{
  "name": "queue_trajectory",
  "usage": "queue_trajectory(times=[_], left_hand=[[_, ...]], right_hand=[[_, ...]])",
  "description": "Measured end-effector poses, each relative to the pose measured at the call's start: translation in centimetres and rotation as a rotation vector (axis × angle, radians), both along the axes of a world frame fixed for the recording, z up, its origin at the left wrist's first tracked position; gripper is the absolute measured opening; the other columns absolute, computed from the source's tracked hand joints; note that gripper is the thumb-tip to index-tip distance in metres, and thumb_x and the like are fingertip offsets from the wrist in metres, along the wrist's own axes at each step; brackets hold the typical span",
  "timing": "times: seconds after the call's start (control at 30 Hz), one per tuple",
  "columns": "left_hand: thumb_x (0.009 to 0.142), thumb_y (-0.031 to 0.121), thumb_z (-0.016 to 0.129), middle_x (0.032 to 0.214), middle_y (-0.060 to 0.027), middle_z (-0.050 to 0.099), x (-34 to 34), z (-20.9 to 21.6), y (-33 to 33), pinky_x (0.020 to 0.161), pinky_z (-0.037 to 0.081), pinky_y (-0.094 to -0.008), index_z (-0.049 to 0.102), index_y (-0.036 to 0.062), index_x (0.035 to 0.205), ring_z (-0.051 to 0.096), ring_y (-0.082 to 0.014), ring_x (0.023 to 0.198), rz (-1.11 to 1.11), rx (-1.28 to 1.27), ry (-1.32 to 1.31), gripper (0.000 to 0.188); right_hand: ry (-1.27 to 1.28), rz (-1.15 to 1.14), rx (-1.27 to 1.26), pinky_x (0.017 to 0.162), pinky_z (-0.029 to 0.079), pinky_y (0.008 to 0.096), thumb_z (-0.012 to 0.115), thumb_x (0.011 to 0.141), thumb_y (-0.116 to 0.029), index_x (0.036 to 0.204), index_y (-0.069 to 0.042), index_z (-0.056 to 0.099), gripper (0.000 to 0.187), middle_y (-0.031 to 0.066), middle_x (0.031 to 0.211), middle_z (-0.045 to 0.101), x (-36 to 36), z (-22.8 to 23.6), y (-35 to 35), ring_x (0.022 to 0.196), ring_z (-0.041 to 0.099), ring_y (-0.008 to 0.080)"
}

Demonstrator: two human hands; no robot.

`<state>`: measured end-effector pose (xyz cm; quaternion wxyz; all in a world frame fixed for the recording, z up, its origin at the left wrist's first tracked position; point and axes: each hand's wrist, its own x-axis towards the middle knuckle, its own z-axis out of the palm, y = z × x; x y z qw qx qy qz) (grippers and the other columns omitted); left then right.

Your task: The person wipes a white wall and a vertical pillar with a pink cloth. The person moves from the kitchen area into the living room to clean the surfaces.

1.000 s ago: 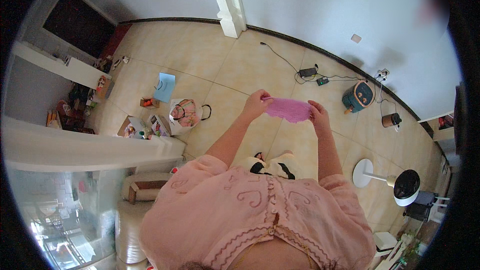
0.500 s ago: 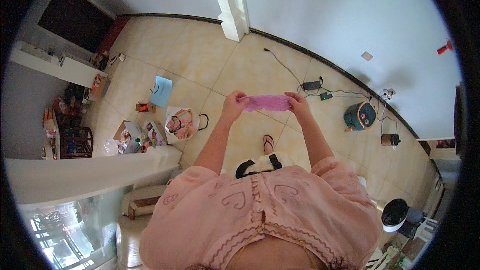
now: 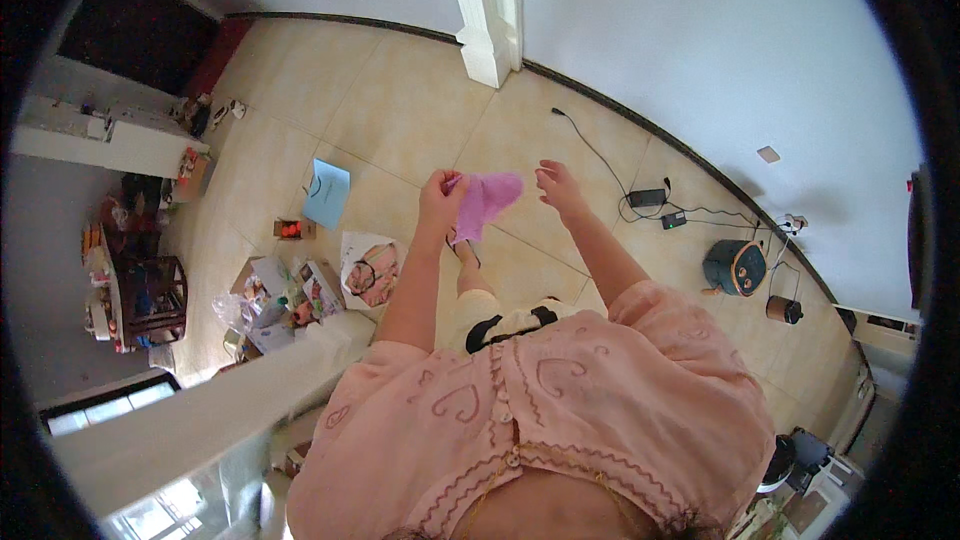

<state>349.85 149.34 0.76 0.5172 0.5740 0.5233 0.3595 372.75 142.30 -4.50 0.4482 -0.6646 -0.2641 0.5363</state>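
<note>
Below me spreads the tiled floor (image 3: 400,90), and above it the purple cloth (image 3: 485,198) hangs by its left edge. My left grip (image 3: 438,202) is pinched closed on that edge; my right grip (image 3: 560,188), loosely parted and bare, is just beside the cloth: lifted, I judge, but drooping, neither spread flat nor laid down

Soft daylight, lower-left glare, fisheye-bent edges, blackened corners.
</note>
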Motion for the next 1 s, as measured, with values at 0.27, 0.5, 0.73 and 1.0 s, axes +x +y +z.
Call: queue_trajectory(times=[0.27,0.5,0.73,1.0], left_hand=[[0.088,0.019,0.063,0.092,-0.0048,0.062,0.6,2.5,13.9,0.066,0.049,-0.0257,0.059,0.002,0.105,0.059,-0.0114,0.079,-0.118,-0.37,-0.339,0.024],[0.093,0.023,0.056,0.1,-0.0035,0.061,1.4,0.6,24.5,0.073,0.049,-0.0263,0.057,0.0033,0.116,0.059,-0.0119,0.087,-0.199,-0.596,-0.589,0.03],[0.091,0.023,0.06,0.104,-0.005,0.061,4.1,-3.6,34.9,0.078,0.05,-0.0257,0.058,0.0,0.115,0.059,-0.0114,0.09,-0.177,-0.211,-0.122,0.034],[0.091,0.035,0.06,0.107,-0.0047,0.059,6.9,-7.1,45.6,0.072,0.049,-0.0281,0.048,0.0041,0.125,0.057,-0.0133,0.091,-0.272,-0.638,-0.471,0.047]], right_hand=[[0.88,0.0,0.031,0.084,0.048,0.0363,0.044,0.093,-0.054,0.122,-0.011,0.051,0.053,0.0064,0.112,0.059,-9.3,3.5,17.0,0.101,0.057,0.0195],[0.76,-0.086,0.216,0.072,0.051,0.0359,0.038,0.097,-0.045,0.111,-0.005,0.056,0.046,0.0092,0.1,0.062,-10.0,3.5,27.7,0.089,0.06,0.0217],[0.685,-0.27,0.084,0.067,0.052,0.0371,0.034,0.096,-0.052,0.121,-0.006,0.05,0.054,0.0091,0.104,0.061,-7.6,0.7,37.5,0.084,0.061,0.0223],[0.629,-0.199,0.096,0.099,0.036,0.0363,0.027,0.092,-0.063,0.147,-0.01,0.02,0.076,0.0051,0.138,0.042,-6.7,-0.5,48.5,0.124,0.041,0.0188]])
